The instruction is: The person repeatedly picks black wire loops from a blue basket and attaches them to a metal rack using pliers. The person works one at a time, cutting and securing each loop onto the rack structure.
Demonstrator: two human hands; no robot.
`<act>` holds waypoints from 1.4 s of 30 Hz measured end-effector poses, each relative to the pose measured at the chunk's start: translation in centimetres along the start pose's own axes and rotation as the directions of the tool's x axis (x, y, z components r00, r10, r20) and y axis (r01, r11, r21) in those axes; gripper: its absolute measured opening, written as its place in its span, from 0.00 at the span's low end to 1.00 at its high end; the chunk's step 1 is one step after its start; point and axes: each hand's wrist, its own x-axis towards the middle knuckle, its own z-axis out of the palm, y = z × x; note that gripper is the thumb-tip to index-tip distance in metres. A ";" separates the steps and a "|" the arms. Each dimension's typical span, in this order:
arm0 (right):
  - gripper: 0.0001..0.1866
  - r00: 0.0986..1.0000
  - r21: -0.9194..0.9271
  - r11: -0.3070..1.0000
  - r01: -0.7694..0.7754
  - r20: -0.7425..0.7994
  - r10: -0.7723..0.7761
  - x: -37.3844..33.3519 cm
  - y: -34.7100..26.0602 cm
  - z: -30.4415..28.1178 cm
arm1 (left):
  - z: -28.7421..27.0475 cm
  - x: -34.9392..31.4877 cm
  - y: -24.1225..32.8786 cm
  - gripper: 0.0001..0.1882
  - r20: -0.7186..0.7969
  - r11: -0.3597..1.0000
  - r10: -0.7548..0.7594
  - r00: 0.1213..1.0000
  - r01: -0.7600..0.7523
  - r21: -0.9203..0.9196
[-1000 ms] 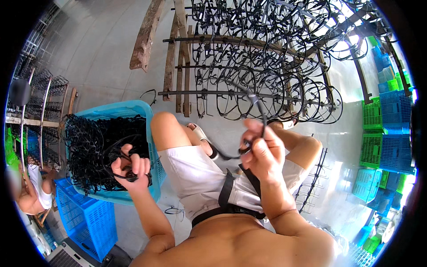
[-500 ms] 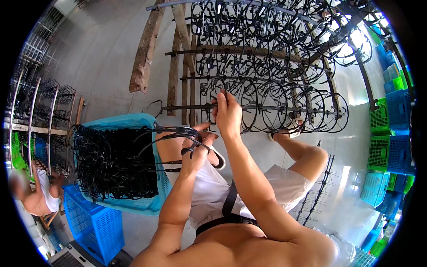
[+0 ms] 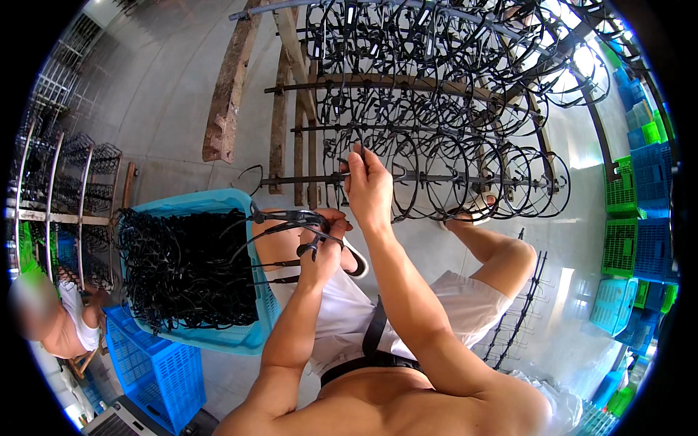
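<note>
Apparently light and springy, the bundle of thin black plastic strips (image 3: 294,216) sits in the left hand (image 3: 323,251) near the left knee (image 3: 270,245), fingers curled around it, its ends fanning toward the basket. The strips look slender enough to flex and tangle (a tug on one might drag its neighbours), so the thicker middle seems the surest hold. Beside the knee, the light-blue plastic basket (image 3: 267,309) holds a dense heap of black strips (image 3: 189,269). Farther off, the right hand (image 3: 368,187) narrows to a pinch on a dark piece (image 3: 361,150) by the dark rod (image 3: 291,179); whether piece and rod touch, I cannot tell. Beyond, black hoops (image 3: 465,179) crowd the rack's rods.
</note>
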 end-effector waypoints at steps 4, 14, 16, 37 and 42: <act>0.15 0.999 -0.088 0.996 0.009 0.052 -0.005 -0.1 -0.6 -0.3 | -0.1 0.0 -0.2 0.06 -0.002 1.000 -0.021 1.000 0.021 -0.020; 0.13 0.988 -0.022 0.995 0.097 0.126 -0.094 -2.9 0.7 -2.2 | -0.2 0.5 -2.1 0.13 -0.116 0.995 0.103 0.988 -0.103 0.007; 0.13 0.979 0.047 0.988 0.149 0.136 -0.154 -4.3 3.4 -2.9 | 0.1 0.8 -2.1 0.14 -0.138 0.988 0.145 0.980 -0.151 -0.032; 0.18 0.994 0.214 0.973 0.084 0.048 -0.096 -7.3 4.3 -2.1 | 0.3 1.2 1.4 0.06 -0.090 0.992 -0.047 0.995 0.036 -0.121; 0.22 0.970 0.224 0.973 0.050 0.222 -0.101 -6.4 3.0 -2.6 | -3.9 1.9 -0.9 0.06 -0.305 0.982 0.089 0.948 -0.032 0.186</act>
